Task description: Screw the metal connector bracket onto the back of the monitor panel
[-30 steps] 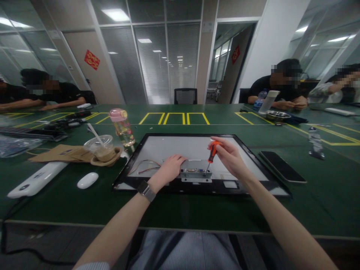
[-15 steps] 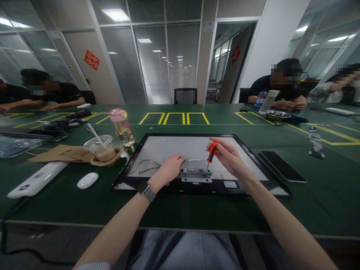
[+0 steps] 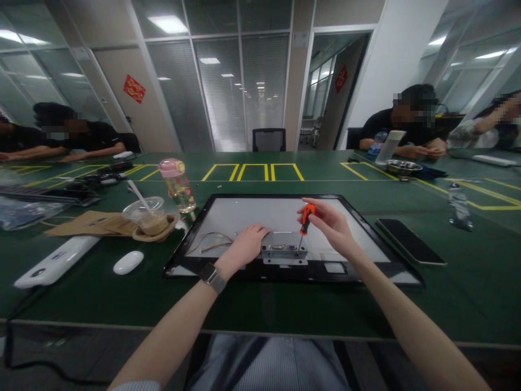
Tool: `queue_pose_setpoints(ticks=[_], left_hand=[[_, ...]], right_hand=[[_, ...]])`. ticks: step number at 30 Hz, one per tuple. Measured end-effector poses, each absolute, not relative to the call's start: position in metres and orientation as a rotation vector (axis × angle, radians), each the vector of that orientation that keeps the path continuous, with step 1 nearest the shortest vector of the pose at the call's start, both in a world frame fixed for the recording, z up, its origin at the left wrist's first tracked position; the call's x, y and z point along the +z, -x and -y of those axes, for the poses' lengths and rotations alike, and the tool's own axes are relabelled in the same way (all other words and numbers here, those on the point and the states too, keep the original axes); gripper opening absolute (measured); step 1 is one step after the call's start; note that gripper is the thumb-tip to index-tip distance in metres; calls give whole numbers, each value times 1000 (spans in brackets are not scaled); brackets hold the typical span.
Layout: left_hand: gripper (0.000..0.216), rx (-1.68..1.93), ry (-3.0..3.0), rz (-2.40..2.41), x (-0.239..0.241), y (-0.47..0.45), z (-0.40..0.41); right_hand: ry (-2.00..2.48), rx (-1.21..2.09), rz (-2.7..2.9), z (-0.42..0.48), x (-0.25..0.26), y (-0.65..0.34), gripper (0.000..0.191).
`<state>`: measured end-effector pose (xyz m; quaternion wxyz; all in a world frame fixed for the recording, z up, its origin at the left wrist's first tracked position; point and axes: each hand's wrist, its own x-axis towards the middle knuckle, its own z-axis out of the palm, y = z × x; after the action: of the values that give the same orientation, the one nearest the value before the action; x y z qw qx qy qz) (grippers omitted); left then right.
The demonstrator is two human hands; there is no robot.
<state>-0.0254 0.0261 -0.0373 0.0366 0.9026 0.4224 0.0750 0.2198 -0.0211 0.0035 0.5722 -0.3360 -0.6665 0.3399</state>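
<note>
A black-framed monitor panel (image 3: 228, 209) lies face down on the green table. Near its front edge sits a small metal connector box (image 3: 284, 251). My left hand (image 3: 244, 245) rests on the panel with its fingers curled against the box's left side. My right hand (image 3: 330, 224) pinches an orange-handled screwdriver (image 3: 305, 216), held nearly upright with its tip down on the right end of the box. Thin coloured wires (image 3: 207, 241) run across the panel to the left of my left hand.
Left of the panel are a white mouse (image 3: 128, 262), a white oblong device (image 3: 55, 262), a plastic cup with a straw (image 3: 144, 210) and a pink-capped bottle (image 3: 177, 184). A black phone (image 3: 410, 240) lies to the right. Other people sit at both far corners.
My right hand has shifted its fingers slightly on the screwdriver handle; the tip stays on the box. The left hand has not moved. The view dipped a little.
</note>
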Motion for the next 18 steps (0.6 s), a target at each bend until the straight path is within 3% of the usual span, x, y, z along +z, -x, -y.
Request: queue_pose_setpoints(ticks=[9, 18], left_hand=[[49, 248, -2770, -1276, -41, 27, -29], [49, 243, -2784, -1289, -44, 26, -30]], right_hand=[[816, 551, 1294, 23, -1, -206, 31], [781, 668, 1279, 23, -19, -181, 27]])
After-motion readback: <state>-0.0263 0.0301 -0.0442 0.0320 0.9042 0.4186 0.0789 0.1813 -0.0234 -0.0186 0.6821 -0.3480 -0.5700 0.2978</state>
